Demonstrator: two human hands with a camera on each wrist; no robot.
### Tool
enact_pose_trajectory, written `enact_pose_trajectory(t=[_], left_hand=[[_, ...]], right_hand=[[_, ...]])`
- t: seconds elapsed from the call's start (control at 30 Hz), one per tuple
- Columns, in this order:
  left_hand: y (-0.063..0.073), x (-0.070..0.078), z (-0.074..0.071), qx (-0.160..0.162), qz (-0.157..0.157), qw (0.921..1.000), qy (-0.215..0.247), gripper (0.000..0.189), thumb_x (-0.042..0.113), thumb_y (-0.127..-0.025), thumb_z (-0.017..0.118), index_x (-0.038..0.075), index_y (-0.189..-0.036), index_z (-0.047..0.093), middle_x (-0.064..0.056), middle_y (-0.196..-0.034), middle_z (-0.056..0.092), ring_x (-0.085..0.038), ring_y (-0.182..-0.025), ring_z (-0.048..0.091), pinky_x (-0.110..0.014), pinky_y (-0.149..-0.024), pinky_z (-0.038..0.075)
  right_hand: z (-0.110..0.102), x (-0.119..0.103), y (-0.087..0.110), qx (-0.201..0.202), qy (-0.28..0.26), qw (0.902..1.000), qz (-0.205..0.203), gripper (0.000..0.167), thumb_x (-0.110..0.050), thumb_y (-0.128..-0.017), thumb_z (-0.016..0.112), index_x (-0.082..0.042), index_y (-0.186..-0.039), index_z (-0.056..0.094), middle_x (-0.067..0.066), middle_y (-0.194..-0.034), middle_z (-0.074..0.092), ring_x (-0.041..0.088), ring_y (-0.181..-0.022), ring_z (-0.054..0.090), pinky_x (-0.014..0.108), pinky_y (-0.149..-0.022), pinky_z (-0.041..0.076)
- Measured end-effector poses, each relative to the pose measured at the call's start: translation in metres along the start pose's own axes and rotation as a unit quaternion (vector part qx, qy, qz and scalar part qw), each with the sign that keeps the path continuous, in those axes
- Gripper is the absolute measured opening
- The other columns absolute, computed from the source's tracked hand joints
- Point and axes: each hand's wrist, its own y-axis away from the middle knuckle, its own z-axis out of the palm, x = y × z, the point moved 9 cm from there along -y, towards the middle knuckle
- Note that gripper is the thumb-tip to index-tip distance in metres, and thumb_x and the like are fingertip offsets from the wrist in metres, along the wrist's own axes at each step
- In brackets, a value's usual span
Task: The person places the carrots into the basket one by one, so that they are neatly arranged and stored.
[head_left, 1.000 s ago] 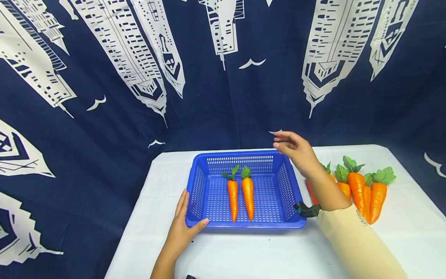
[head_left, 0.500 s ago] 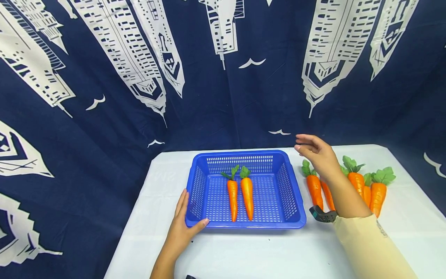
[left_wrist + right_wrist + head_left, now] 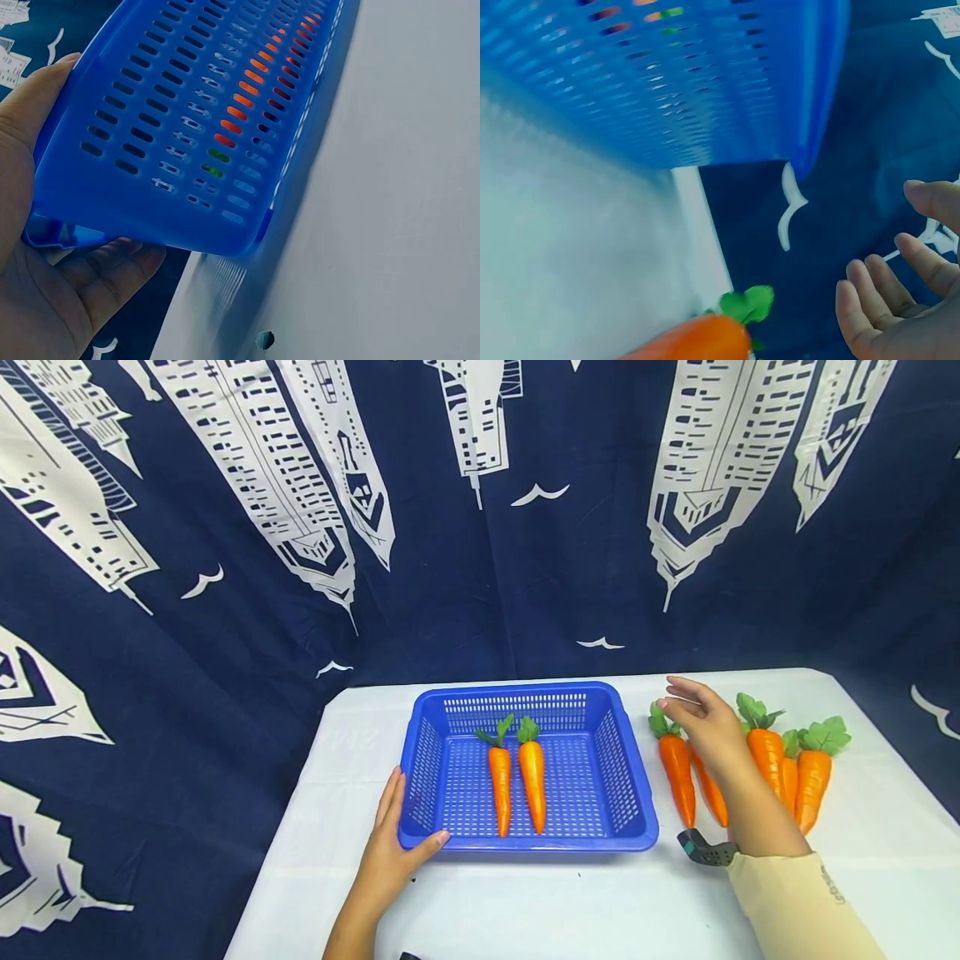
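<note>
Now, with the blue basket (image 3: 528, 844) as the dial's centre in the head view, I see the right hand (image 3: 707, 722) shifted from the basket's right rim, at one o'clock, to a lower position between two and three. I judge that this brings the leftmost loose carrot (image 3: 678, 781) within reach. Its fingers are slack, slightly bent and grasping nothing; the right wrist view shows them apart from the nearest carrot.

The left hand (image 3: 393, 839) is unchanged at eight o'clock, its fingers extended along the outer wall and its thumb at the near rim, touching the basket without clenching. Inside, a slender carrot (image 3: 500, 789) and a brighter carrot (image 3: 533, 785) lie just left of centre, leaves toward twelve.

At three o'clock, the loose carrots lie crowded on the white desk (image 3: 525, 910). My right forearm and the hand hide some of them, so I cannot count them; tangled leaves could hamper a clean grasp. The wrist camera (image 3: 708, 850) sits near the carrot tips, and a patterned curtain (image 3: 525, 610) closes off twelve.
</note>
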Motion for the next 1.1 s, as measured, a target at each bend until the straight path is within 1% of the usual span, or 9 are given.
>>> enact_pose_trajectory(t=[0.07,0.13,0.3,0.4,0.6,0.73,0.87,1.0,1.1], left_hand=[[0.000,-0.001,0.000,-0.001,-0.002,1.0000,0.002,0.111,0.046,-0.082,0.082,0.025,-0.164,0.012,0.012,-0.171,0.002,-0.033,-0.159,0.011,-0.064,-0.123,0.016],[0.000,-0.001,0.000,-0.001,-0.002,1.0000,0.002,0.111,0.047,-0.082,0.083,0.025,-0.164,0.012,0.013,-0.171,0.002,-0.032,-0.159,0.011,-0.063,-0.123,0.016],[0.000,-0.001,0.000,-0.003,-0.001,1.0000,0.004,0.111,0.045,-0.081,0.083,0.025,-0.164,0.012,0.012,-0.171,0.002,-0.032,-0.159,0.010,-0.063,-0.123,0.016],[0.000,0.000,0.000,-0.003,-0.002,1.0000,0.006,0.111,0.042,-0.082,0.083,0.024,-0.164,0.012,0.011,-0.171,0.002,-0.033,-0.159,0.011,-0.064,-0.123,0.016],[-0.001,0.000,0.000,-0.001,-0.005,1.0000,0.001,0.110,0.041,-0.082,0.084,0.025,-0.164,0.012,0.012,-0.171,0.001,-0.033,-0.159,0.011,-0.064,-0.122,0.017],[0.000,-0.001,0.001,-0.002,-0.006,1.0000,0.002,0.111,0.045,-0.081,0.083,0.026,-0.164,0.012,0.012,-0.171,0.001,-0.033,-0.159,0.011,-0.063,-0.123,0.017],[0.000,-0.001,0.001,-0.004,-0.005,0.9999,0.007,0.111,0.043,-0.081,0.083,0.026,-0.164,0.012,0.012,-0.171,0.001,-0.033,-0.159,0.010,-0.063,-0.123,0.016],[0.000,-0.001,0.001,-0.005,-0.005,0.9999,0.008,0.111,0.045,-0.081,0.083,0.025,-0.164,0.012,0.013,-0.171,0.001,-0.032,-0.159,0.010,-0.063,-0.123,0.015],[-0.001,-0.001,0.001,-0.006,-0.006,0.9999,0.007,0.111,0.044,-0.082,0.083,0.026,-0.164,0.011,0.013,-0.171,0.001,-0.032,-0.159,0.009,-0.064,-0.123,0.015]], right_hand=[[0.002,0.008,0.001,0.000,0.003,1.0000,0.010,0.069,-0.047,-0.100,0.058,-0.016,-0.158,0.036,0.019,-0.158,0.041,0.033,-0.143,0.045,0.057,-0.115,0.040],[0.004,0.016,0.003,0.000,-0.006,0.9998,0.018,0.070,-0.044,-0.101,0.059,-0.013,-0.158,0.034,0.020,-0.160,0.038,0.039,-0.147,0.039,0.058,-0.116,0.038],[0.011,0.034,0.010,0.007,-0.020,0.9991,0.036,0.073,-0.041,-0.099,0.063,-0.012,-0.158,0.032,0.020,-0.165,0.030,0.045,-0.151,0.028,0.061,-0.120,0.029],[0.012,0.042,0.012,0.016,-0.004,0.9988,0.045,0.074,-0.043,-0.098,0.063,-0.013,-0.159,0.032,0.020,-0.166,0.026,0.047,-0.152,0.025,0.062,-0.121,0.025],[0.015,0.057,0.011,0.042,0.005,0.9978,0.051,0.072,-0.039,-0.098,0.064,-0.014,-0.158,0.034,0.022,-0.166,0.022,0.048,-0.152,0.023,0.059,-0.122,0.025],[0.018,0.064,0.011,0.045,0.007,0.9976,0.052,0.073,-0.038,-0.098,0.065,-0.015,-0.159,0.033,0.024,-0.166,0.020,0.050,-0.152,0.020,0.060,-0.123,0.023],[0.022,0.068,0.012,0.045,0.006,0.9973,0.057,0.073,-0.039,-0.098,0.065,-0.017,-0.159,0.032,0.024,-0.167,0.019,0.048,-0.154,0.016,0.063,-0.123,0.019],[0.025,0.072,0.012,0.043,0.017,0.9970,0.062,0.072,-0.041,-0.098,0.064,-0.018,-0.159,0.034,0.022,-0.166,0.022,0.047,-0.154,0.018,0.065,-0.123,0.018],[0.025,0.075,0.012,0.040,0.037,0.9966,0.063,0.071,-0.042,-0.098,0.064,-0.015,-0.157,0.037,0.024,-0.164,0.026,0.049,-0.150,0.026,0.066,-0.121,0.023]])
